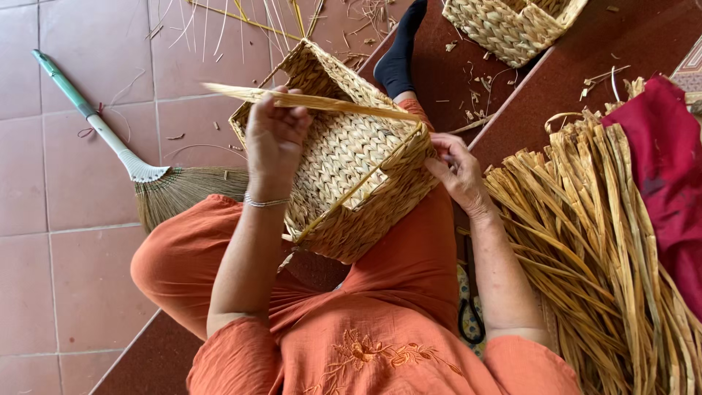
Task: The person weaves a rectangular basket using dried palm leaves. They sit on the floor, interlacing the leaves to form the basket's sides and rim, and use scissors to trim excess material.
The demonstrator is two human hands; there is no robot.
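Note:
A rectangular woven straw basket (344, 157) rests on my lap, its opening facing me. My left hand (274, 135) is raised over its left rim and pinches a long flat straw strip (344, 104) that runs right across the opening to the basket's right corner. My right hand (457, 172) presses against that right corner, fingers on the rim where the strip ends. I wear orange clothes and a thin bracelet on the left wrist.
A thick bundle of dried straw strips (585, 249) lies at my right, with a dark red cloth (669, 183) over it. A second woven basket (512, 25) sits at the top. A broom (139, 164) lies on the tiled floor at left. Scissors (472, 314) lie by my right elbow.

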